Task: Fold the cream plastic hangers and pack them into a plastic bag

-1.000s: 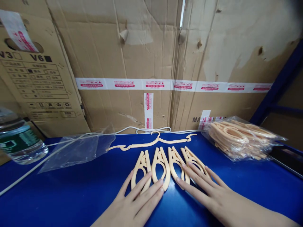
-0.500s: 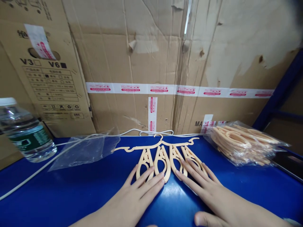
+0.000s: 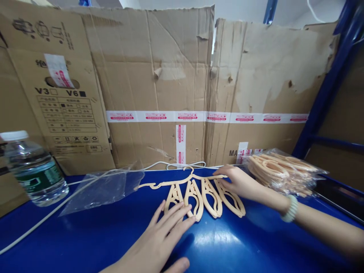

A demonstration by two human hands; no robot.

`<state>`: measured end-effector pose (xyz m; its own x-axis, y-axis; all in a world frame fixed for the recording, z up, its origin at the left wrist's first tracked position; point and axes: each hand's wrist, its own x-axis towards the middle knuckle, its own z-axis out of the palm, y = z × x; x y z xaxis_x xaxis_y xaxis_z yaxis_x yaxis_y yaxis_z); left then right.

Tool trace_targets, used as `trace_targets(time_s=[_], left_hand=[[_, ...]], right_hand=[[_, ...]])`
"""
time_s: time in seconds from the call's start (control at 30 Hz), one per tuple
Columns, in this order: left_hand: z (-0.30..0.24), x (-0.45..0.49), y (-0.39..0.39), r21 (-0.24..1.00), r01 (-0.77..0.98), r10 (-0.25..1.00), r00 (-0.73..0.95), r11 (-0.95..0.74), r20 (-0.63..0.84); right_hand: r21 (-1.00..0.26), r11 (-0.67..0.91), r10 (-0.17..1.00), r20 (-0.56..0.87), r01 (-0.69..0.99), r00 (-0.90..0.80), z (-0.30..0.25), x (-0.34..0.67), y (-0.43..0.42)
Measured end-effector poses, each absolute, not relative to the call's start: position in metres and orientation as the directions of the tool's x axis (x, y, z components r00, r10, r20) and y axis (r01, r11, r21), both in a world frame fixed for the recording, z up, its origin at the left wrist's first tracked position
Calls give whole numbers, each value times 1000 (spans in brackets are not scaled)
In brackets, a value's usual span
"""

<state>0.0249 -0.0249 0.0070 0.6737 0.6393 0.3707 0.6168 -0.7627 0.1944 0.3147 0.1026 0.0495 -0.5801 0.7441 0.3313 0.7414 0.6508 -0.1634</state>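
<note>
Several folded cream plastic hangers (image 3: 205,194) lie in a row on the blue table (image 3: 85,235). Behind them lies one unfolded cream hanger (image 3: 182,178). My left hand (image 3: 166,231) rests flat with fingers spread, its fingertips on the leftmost folded hangers. My right hand (image 3: 237,182) has reached to the far right end of the unfolded hanger, its fingers curled over the hanger's right arm. A pale bead bracelet (image 3: 290,208) is on my right wrist.
A clear bag of more cream hangers (image 3: 284,170) sits at the right. An empty clear plastic bag (image 3: 105,185) and a water bottle (image 3: 34,168) are at the left. A white cord (image 3: 51,210) runs along the table. Cardboard boxes (image 3: 159,87) wall off the back.
My right hand left the folded hangers and moved back and right onto the unfolded hanger's right arm. My left hand stayed on the folded hangers. The view tilted up.
</note>
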Motion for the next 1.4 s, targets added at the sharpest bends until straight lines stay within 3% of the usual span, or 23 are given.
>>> trace_targets(time_s=[0.27, 0.5, 0.63, 0.87, 1.07, 1.17, 1.27, 1.4], left_hand=[[-8, 19, -17, 133, 608, 603, 689, -783, 401], [-18, 14, -7, 71, 560, 520, 707, -826, 479], [-12, 13, -11, 149, 583, 571, 658, -799, 491], [-2, 15, -20, 330, 586, 655, 518, -740, 550], [4, 18, -17, 715, 534, 886, 164, -450, 435], [-1, 19, -13, 885, 349, 940, -30, -308, 339], [-8, 22, -14, 947, 201, 954, -118, -249, 276], [-8, 25, -21, 901, 339, 959, 12, -271, 284]], right_hand=[[-143, 651, 757, 56, 745, -651, 49, 286, 161], [-224, 651, 744, 2, 725, -668, 81, 284, 170], [-306, 639, 735, -25, 705, -677, 107, 295, 156], [-381, 588, 805, 188, 713, -563, 92, 339, 91], [-535, 580, 813, 435, 614, -388, 46, 350, 47], [-448, 656, 736, 561, 607, -380, 39, 350, 43], [-319, 733, 639, 626, 601, -447, 35, 350, 43], [-247, 800, 572, 585, 546, -575, 32, 346, 37]])
